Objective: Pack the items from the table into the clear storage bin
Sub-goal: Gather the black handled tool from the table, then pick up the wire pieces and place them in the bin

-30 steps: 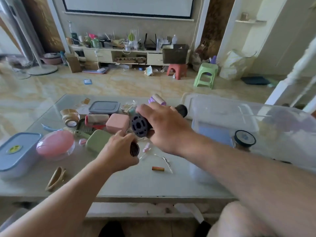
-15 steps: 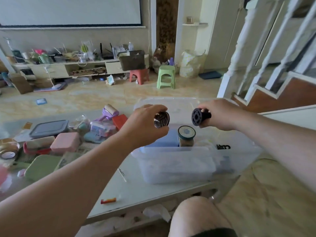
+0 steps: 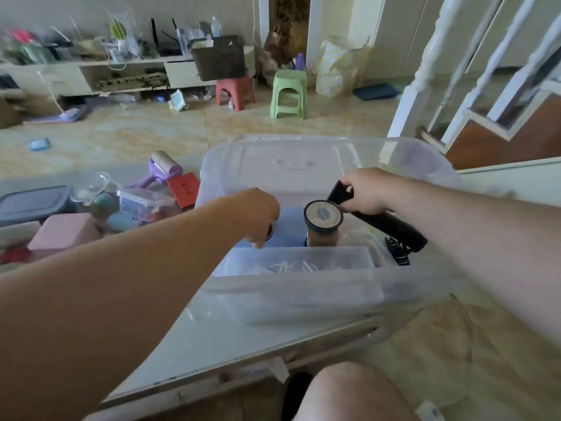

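Note:
The clear storage bin (image 3: 303,294) stands at the table's right end. Both hands reach inside it. My left hand (image 3: 258,217) is closed around a small dark round item (image 3: 269,233), mostly hidden by the fingers, low over a blue box (image 3: 288,226) in the bin. My right hand (image 3: 368,192) grips a long black cylinder (image 3: 391,227), tilted down to the right inside the bin. A brown thread spool (image 3: 322,223) with a round label stands upright between the hands. A smaller clear box (image 3: 300,262) lies at the bin's near wall.
Left of the bin on the glass table (image 3: 212,338) lie a pink box (image 3: 63,232), a grey lidded container (image 3: 33,203), a clear box (image 3: 142,203), a red card (image 3: 183,189) and a purple lint roller (image 3: 164,170). A white stair railing (image 3: 431,65) rises at the right. My knee (image 3: 349,390) shows below.
Both hands have carried their items from above the table over to the bin and lowered them inside. The view has swung right and down toward the bin.

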Demonstrator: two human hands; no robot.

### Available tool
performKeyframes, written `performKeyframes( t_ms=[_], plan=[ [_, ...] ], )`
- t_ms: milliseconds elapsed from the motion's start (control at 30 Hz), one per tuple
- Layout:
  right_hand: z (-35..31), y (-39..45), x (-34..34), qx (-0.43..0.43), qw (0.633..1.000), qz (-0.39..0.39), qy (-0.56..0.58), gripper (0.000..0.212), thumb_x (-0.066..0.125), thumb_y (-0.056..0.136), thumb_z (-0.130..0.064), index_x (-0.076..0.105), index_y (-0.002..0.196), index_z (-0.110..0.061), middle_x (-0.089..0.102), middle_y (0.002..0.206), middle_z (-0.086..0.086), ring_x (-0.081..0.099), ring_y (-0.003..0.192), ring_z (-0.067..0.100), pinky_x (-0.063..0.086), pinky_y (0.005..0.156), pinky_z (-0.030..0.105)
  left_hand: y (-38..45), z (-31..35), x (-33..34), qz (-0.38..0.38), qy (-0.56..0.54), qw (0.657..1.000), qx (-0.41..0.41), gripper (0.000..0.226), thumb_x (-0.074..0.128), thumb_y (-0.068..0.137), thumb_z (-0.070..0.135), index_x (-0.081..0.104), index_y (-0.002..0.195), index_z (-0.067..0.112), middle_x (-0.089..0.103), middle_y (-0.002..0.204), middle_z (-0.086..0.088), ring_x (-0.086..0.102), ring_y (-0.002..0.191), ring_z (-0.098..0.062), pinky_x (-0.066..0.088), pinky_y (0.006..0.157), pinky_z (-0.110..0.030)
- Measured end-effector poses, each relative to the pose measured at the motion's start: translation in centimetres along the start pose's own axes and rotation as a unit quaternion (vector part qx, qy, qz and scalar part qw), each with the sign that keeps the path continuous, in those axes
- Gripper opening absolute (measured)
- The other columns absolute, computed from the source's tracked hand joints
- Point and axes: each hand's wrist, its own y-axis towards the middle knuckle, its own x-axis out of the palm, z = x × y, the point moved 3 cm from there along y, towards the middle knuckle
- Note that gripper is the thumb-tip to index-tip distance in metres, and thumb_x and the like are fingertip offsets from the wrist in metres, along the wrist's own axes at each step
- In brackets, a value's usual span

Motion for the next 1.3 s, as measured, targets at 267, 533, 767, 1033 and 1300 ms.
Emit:
performKeyframes(
  t_ms=[267,533,767,1033,1300],
  plan=[
    [-1.8,0.6,3.7,0.005,0.988,-0.107,-0.114,0.019,0.072,0.093,-0.035,0.067,0.097,-0.017,0.06,0.075,0.001,0.054,0.057,0.016,0.038,0.042,0.022,-0.1,-0.2,0.3,0.032,-0.057,0.998,0.022,0.076,0.082,0.082,0.047,0.051,0.148,0.025,0.053,0.146,0.0,0.047,0.136,-0.027,0.042,0.106,-0.038],
    [-0.6,-0.9,0.1,-0.001,0.999,-0.017,-0.032,0.027,0.067,0.097,-0.028,0.071,0.124,-0.025,0.071,0.124,0.002,0.064,0.11,0.027,0.051,0.091,0.033,-3.3,-0.6,-1.9,0.082,-0.156,0.984,0.03,0.059,0.069,0.093,0.049,0.052,0.147,0.035,0.047,0.153,0.006,0.041,0.142,-0.021,0.033,0.114,-0.038],
    [-8.8,-9.8,-6.7,-0.156,0.968,0.171,0.092,0.035,0.065,0.092,-0.03,0.067,0.128,-0.03,0.065,0.128,0.001,0.058,0.117,0.023,0.043,0.093,0.031,-10.8,-3.0,-3.0,0.309,-0.207,0.928,0.011,0.042,0.065,0.09,0.035,0.062,0.131,0.04,0.059,0.13,0.003,0.055,0.121,-0.02,0.045,0.099,-0.039],
    [-21.8,-19.8,-5.6,-0.283,0.927,0.212,0.129,0.04,0.059,0.08,-0.035,0.07,0.119,-0.03,0.064,0.114,0.008,0.057,0.111,0.032,0.049,0.098,0.044,-25.1,-7.7,3.9,0.359,-0.246,0.888,-0.152,0.049,0.067,0.088,0.032,0.059,0.136,0.04,0.053,0.137,0.001,0.049,0.128,-0.025,0.043,0.093,-0.037],
    [-29.6,-21.4,2.3,-0.305,0.939,0.115,0.113,0.042,0.062,0.092,-0.025,0.063,0.133,-0.021,0.056,0.128,0.009,0.057,0.117,0.029,0.049,0.096,0.038,-29.9,-12.1,13.7,0.23,-0.238,0.914,-0.233,0.047,0.069,0.083,0.037,0.064,0.129,0.04,0.051,0.148,-0.003,0.046,0.133,-0.033,0.038,0.111,-0.045]
  ],
)
